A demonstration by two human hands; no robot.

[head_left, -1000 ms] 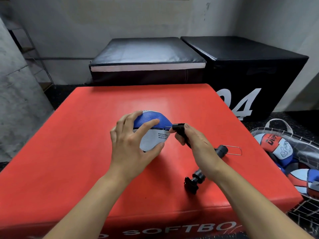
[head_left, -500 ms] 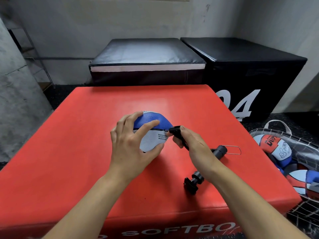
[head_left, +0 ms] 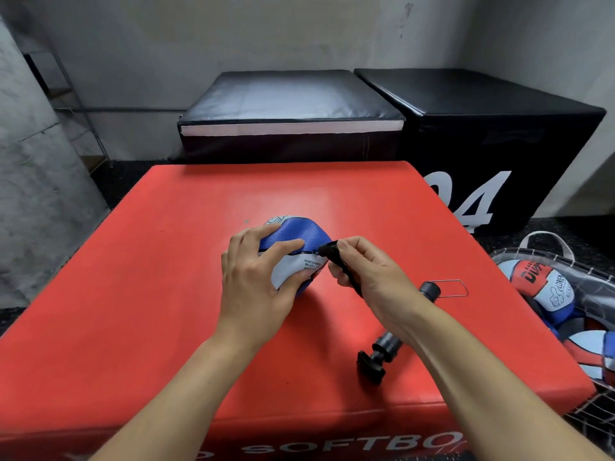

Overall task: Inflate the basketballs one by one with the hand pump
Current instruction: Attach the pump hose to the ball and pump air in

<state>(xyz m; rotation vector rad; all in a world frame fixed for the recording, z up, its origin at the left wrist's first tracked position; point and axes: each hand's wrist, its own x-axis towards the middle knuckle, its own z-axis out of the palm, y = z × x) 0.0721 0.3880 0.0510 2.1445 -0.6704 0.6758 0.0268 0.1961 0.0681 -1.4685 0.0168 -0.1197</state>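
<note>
Right hand [head_left: 372,277]: pinches the black hose tip [head_left: 332,252], which meets the ball's right side.
Left hand [head_left: 254,281]: fingers curled over the deflated blue-and-white basketball [head_left: 299,241], thumb beneath.
Ball: mid red soft box [head_left: 133,294].
Hand pump [head_left: 396,331]: lies on the box under the right wrist, long axis near-left to far-right, handle nearest.
Other balls [head_left: 545,287]: in a mesh bag, right.

I read "SOFTBO" on the red worktop's front edge [head_left: 332,444], "04" on the black box [head_left: 479,201], "MOISTEN NEEDLE" on the basketball [head_left: 296,261].
</note>
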